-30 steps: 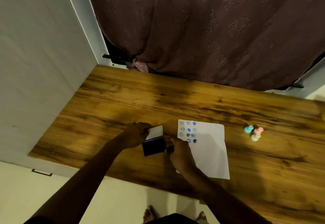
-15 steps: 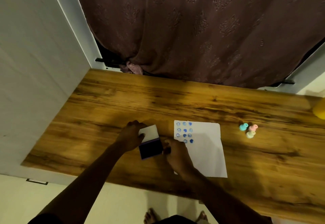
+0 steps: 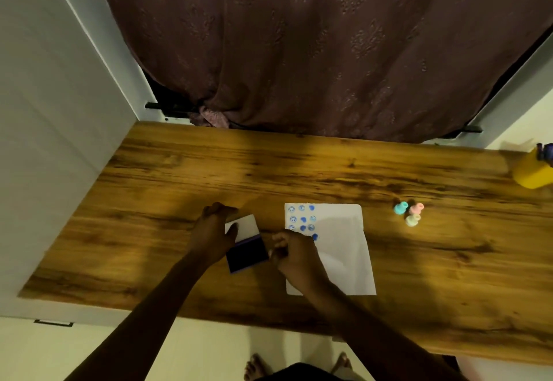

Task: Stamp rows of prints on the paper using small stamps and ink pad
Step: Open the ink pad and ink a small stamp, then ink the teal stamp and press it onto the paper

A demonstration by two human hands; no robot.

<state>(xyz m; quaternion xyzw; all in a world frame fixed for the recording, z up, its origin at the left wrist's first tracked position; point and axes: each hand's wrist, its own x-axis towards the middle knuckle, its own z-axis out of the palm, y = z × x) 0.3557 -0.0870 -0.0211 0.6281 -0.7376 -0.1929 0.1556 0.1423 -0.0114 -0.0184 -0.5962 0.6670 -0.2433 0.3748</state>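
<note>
A white paper (image 3: 344,249) lies on the wooden table (image 3: 179,177), with rows of blue prints in its upper left corner. Left of it sits an open ink pad (image 3: 247,253), dark blue, with its white lid raised. My left hand (image 3: 214,231) holds the lid and the pad's left side. My right hand (image 3: 294,256) is curled at the pad's right edge, partly over the paper, fingers pinched as if on a small stamp that I cannot see. Three small stamps, teal (image 3: 401,208), pink (image 3: 416,208) and pale green (image 3: 413,219), stand right of the paper.
A yellow container (image 3: 532,172) stands at the table's far right edge. A brown patterned curtain (image 3: 314,51) hangs behind the table. A pale wall panel (image 3: 54,129) borders the table's left side. My bare feet (image 3: 257,367) show below the front edge.
The view has shifted, bringing the yellow container into sight. My hands stay at the ink pad, the right one now slightly off its right edge.
</note>
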